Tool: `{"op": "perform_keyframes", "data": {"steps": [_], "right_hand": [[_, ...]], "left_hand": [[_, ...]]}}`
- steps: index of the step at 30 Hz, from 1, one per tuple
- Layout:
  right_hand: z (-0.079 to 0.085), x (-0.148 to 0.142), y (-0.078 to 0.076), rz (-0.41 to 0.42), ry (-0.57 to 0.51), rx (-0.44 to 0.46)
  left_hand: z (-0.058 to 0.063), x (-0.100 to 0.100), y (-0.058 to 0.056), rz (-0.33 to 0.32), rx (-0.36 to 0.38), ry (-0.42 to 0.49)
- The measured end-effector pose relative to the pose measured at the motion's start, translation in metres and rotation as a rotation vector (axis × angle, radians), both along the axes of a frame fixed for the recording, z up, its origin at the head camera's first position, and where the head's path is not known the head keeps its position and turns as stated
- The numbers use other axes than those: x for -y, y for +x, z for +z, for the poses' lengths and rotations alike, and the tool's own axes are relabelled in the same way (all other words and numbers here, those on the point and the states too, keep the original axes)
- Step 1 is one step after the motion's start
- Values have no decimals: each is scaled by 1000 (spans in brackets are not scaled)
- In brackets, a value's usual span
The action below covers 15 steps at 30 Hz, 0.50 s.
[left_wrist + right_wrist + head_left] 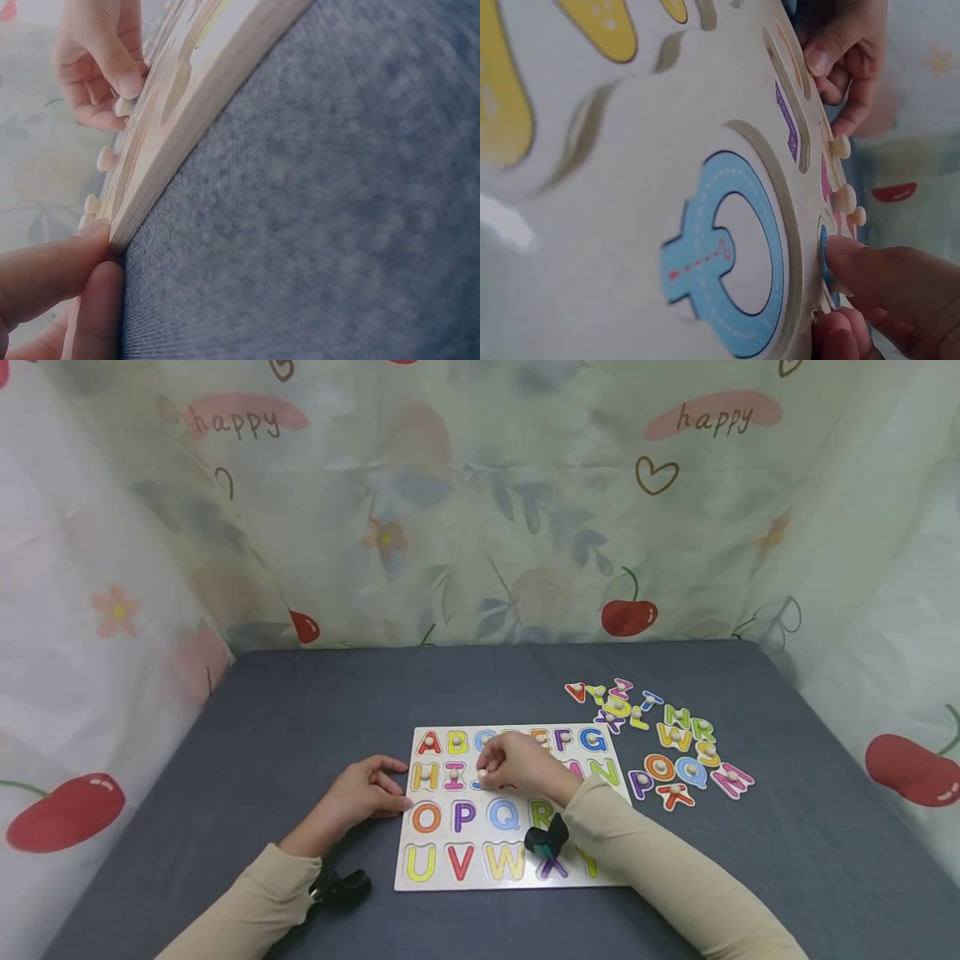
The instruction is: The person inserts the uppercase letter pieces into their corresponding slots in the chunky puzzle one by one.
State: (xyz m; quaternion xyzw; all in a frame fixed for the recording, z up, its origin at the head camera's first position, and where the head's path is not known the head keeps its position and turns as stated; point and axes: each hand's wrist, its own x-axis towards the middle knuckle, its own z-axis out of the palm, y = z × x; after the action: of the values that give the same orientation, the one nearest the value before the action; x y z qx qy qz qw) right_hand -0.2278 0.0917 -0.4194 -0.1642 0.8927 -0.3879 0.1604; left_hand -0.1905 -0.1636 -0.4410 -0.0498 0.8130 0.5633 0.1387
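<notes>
A white wooden letter puzzle board (442,852) lies on the dark cloth, its recesses printed with coloured letters. My right hand (517,768) is over its second row, thumb and fingertips pinching the small knob (482,773) of a blue letter piece (826,259) just right of the pink I. That piece sits at the recess, mostly hidden by the fingers. At the board's left edge my left hand (363,793) holds the rim, with the thumb (94,236) on top and a finger against the side. Knobbed letters such as A (428,743) and H (425,776) sit in their places.
Loose knobbed letters lie to the right of the board, among them an orange O (660,767), a pink M (732,781) and a red K (676,796). Patterned curtain cloth (495,510) stands behind the dark table cloth (322,693) and at both sides.
</notes>
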Motion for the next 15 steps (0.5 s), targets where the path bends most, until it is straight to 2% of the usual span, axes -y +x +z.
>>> {"op": "perform_keyframes", "data": {"steps": [7, 15], "right_hand": [[9, -10, 2, -49, -43, 30], [32, -38, 0, -119, -112, -43]], "left_hand": [[0, -1, 0, -1, -1, 1], [1, 0, 1, 3, 3, -11]]}}
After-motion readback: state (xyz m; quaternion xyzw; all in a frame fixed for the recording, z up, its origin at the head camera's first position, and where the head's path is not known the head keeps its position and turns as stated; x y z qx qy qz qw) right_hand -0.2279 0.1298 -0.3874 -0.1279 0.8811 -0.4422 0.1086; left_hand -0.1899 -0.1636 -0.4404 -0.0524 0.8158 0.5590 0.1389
